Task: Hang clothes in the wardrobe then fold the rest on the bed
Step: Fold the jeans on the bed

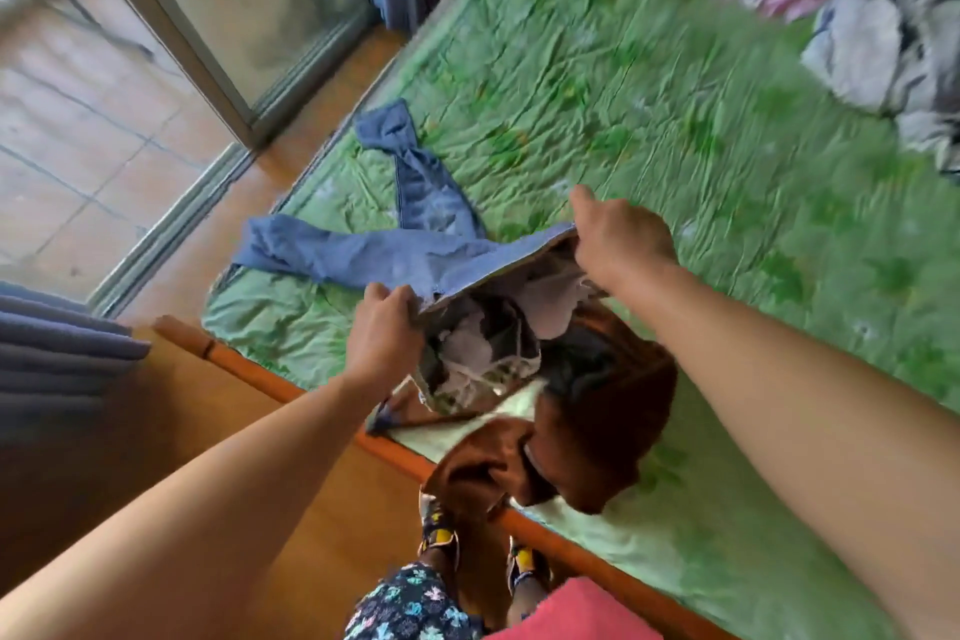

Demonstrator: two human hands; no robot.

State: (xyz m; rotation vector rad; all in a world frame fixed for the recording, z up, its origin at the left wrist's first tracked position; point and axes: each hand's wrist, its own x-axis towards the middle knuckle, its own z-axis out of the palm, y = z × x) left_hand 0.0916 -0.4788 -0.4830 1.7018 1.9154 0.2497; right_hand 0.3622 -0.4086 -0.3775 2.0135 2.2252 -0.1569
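Spread over the bed (675, 146), the jeans (415, 250) could fold crooked: their legs lie splayed and twisted beyond the left hand (384, 333), and the brown garment (613, 411) just beneath both hands may get caught up. The denim is faded blue, with pale pocket linings seemingly showing through the blur. The left hand and right hand (623, 244) each grip the lifted waistband.

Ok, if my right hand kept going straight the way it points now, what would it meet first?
Probably only bare green bedsheet. Your right hand, gripping the jeans waistband, points up-left across it; one jeans leg lies just beside that line. Height above the sheet is unclear.
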